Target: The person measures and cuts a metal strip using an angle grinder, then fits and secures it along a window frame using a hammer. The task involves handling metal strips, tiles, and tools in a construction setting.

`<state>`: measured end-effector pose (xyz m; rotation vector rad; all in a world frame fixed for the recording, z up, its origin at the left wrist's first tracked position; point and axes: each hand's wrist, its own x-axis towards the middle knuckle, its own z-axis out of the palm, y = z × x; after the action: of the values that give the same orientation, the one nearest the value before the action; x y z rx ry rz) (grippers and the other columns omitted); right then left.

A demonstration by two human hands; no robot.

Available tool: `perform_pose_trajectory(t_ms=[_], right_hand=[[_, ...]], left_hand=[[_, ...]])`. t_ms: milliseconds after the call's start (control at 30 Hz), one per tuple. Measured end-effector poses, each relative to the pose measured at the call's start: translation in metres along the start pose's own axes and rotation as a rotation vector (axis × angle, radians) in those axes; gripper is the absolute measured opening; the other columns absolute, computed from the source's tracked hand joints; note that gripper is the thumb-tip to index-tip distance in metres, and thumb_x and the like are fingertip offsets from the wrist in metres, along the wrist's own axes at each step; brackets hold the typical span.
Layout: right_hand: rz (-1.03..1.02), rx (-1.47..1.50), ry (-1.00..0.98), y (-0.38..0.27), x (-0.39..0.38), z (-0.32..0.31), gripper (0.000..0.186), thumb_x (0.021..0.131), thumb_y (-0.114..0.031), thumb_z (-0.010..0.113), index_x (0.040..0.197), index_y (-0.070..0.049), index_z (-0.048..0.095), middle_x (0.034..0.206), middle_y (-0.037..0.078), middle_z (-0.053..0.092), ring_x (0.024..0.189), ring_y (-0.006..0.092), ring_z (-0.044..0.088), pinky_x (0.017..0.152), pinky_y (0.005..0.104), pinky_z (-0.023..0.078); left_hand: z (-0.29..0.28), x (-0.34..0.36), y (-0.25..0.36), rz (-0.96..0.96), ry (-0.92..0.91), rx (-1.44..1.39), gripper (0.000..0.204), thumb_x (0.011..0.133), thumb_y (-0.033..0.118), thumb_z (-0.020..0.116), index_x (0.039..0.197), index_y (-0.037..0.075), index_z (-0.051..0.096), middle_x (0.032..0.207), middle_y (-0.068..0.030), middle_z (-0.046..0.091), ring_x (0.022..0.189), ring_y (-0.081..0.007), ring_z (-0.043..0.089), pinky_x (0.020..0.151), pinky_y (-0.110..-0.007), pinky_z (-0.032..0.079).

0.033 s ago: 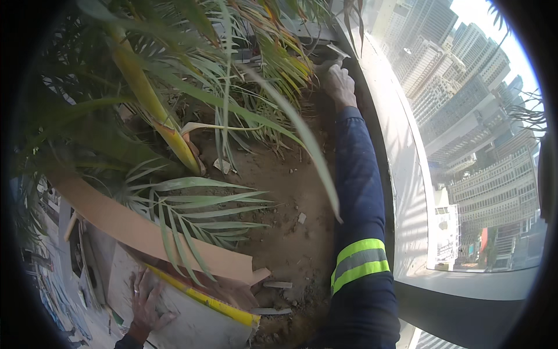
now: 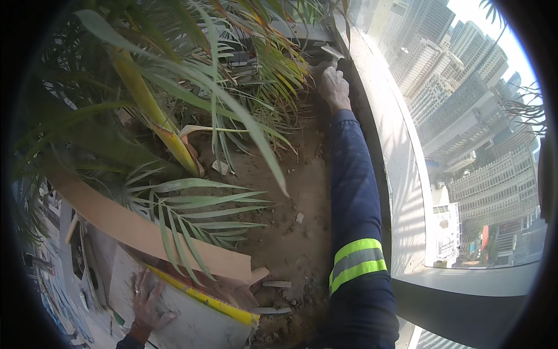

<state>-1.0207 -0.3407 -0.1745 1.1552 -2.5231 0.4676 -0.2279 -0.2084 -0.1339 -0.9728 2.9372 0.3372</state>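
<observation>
My right hand (image 2: 333,88) reaches far forward along the planter's right wall, its fingers closed round the handle of a trowel (image 2: 332,52). The trowel's pale flat blade shows just beyond the fist, close to the far corner of the planter. Brown soil (image 2: 279,227) lies under and left of the outstretched right arm. At the lower left, my left hand (image 2: 147,303) rests with fingers spread on a grey board (image 2: 192,323) that has a yellow strip (image 2: 203,298) along its edge.
A palm with a yellow-green stem (image 2: 142,96) and hanging fronds fills the upper left. Brown sheet material (image 2: 145,224) curves along the planter's near left side. A white ledge (image 2: 401,145) and window glass border the right. Small chips (image 2: 300,218) lie on the soil.
My right hand and the trowel have shifted slightly left, and the sleeve with them. A long palm frond has swung left. My left hand stays on the board.
</observation>
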Motion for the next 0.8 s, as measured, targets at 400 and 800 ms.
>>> perform_pose_trajectory(t_ms=[400,800], right_hand=[[0.408,0.405,0.048,-0.04,-0.038,-0.029,0.045,0.096,-0.019,0.055,0.134,0.005,0.052,0.117,0.037,0.064,0.107,0.0481,0.069,0.091,0.0552,0.057],[0.29,0.547,0.137,-0.002,0.022,0.037,0.032,0.101,-0.026,0.055,0.125,-0.006,0.064,0.115,0.032,0.07,0.114,0.0476,0.066,0.096,0.0549,0.053]], left_hand=[[0.005,-0.002,-0.002,0.008,0.027,0.037,0.094,0.086,0.078,0.059,0.148,0.007,0.056,0.156,-0.0329,0.04,0.148,-0.0534,0.034,0.12,-0.071,0.02],[0.007,-0.006,-0.005,-0.019,0.0,0.009,0.092,0.091,0.082,0.05,0.149,0.01,0.054,0.157,-0.0329,0.04,0.148,-0.0539,0.034,0.121,-0.072,0.017]])
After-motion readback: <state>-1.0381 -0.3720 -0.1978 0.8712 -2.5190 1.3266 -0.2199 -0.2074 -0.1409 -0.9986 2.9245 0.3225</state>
